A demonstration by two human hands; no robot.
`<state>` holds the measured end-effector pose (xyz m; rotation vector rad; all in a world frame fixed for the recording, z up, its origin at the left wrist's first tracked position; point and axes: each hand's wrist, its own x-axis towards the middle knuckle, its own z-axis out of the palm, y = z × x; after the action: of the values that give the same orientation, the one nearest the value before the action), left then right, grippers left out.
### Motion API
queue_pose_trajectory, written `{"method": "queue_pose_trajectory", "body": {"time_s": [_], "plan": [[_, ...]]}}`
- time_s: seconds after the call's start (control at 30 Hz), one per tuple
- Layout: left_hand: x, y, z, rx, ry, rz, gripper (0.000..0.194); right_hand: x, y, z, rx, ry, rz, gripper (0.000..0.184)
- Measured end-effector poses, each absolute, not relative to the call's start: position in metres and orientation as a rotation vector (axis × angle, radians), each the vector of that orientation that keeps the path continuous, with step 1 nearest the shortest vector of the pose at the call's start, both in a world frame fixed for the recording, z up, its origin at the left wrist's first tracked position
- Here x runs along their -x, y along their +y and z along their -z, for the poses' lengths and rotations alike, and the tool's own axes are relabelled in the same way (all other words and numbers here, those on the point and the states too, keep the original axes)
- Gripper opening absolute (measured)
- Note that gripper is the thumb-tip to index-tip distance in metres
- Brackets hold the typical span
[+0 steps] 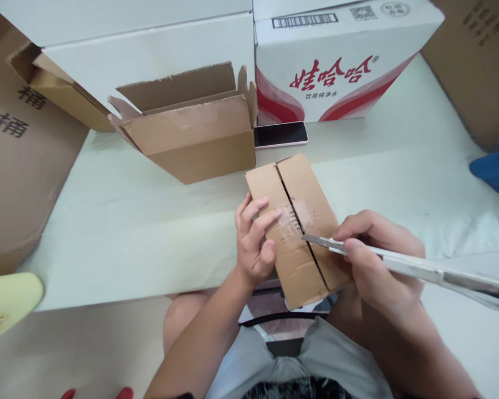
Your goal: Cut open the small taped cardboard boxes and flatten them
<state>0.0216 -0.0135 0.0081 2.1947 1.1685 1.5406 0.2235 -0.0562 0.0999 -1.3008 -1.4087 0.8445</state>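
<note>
head: left hand [251, 244] on carton [297, 263], right hand [385, 285] gripping cutter [434, 271]

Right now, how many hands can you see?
2. The left hand rests on the taped brown box; the right hand holds a knife, its blade at that box. No other hands show.

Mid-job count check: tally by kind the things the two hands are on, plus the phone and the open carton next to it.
Cartons: 2 (closed carton, open carton)
Utility knife: 1
Phone: 1
Total: 4
</note>
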Motion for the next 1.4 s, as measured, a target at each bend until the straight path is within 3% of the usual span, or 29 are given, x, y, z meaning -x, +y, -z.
{"method": "queue_pose_trajectory", "body": {"time_s": [1.4], "plan": [[-0.0210, -0.0133, -0.0041, -2.153, 1.145, -1.560, 0.044, -0.2251, -0.0512, -0.1069, 1.323, -1.508, -0.839, 0.020]]}}
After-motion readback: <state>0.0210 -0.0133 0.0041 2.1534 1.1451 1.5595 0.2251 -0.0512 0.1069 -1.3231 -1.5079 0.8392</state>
